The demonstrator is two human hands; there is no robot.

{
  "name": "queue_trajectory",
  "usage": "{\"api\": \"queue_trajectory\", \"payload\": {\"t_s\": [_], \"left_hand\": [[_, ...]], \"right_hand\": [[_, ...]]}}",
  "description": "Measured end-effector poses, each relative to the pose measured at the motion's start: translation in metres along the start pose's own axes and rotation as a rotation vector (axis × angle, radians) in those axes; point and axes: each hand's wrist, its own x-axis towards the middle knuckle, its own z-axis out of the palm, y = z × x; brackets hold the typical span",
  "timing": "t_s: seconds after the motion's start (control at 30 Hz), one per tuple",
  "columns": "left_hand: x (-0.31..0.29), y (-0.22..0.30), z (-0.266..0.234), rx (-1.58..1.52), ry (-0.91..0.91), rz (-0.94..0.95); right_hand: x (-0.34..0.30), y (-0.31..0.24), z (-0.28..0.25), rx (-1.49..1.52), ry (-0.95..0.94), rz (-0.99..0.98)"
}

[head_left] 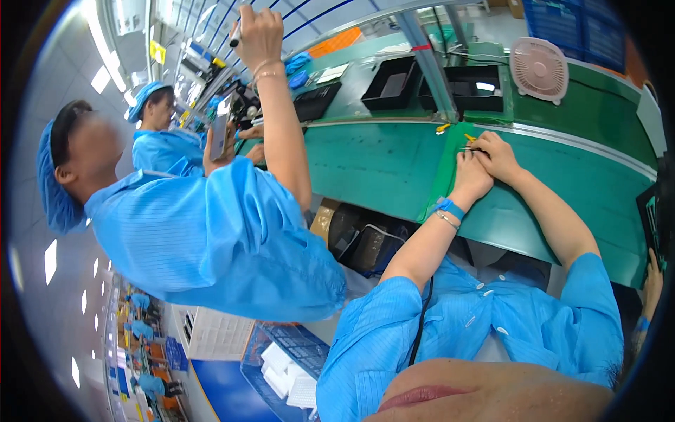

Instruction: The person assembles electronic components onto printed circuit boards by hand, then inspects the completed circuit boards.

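My left hand, with a blue strap and a bracelet at the wrist, rests on the green work surface. Its fingers are bent closed. My right hand touches it from the right, fingers also curled in. A small yellow-and-dark item shows at the fingertips of both hands; its kind is too small to make out, and the fingers hide most of it. Just left of them, another small yellow piece lies by the foot of a metal post.
A metal post rises behind my hands. Beyond it are black trays and a pink fan. A co-worker in blue stands close on my left, arm raised with a marker. Another person's hand shows at far right.
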Motion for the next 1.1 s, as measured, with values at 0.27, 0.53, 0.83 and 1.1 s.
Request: {"api": "queue_trajectory", "payload": {"t_s": [0.27,0.53,0.83,1.1], "left_hand": [[-0.005,0.003,-0.014,0.032,0.073,0.049],[-0.006,0.004,-0.017,0.042,0.036,0.033],[-0.008,0.001,-0.014,0.050,0.048,0.046],[-0.009,-0.005,-0.007,0.048,0.073,0.060]], "right_hand": [[0.004,-0.009,-0.002,0.003,-0.025,0.008],[0.003,-0.011,-0.003,-0.018,-0.037,0.006],[0.002,-0.014,-0.003,-0.007,-0.044,0.009],[0.002,-0.016,-0.002,-0.019,-0.051,0.022]]}}
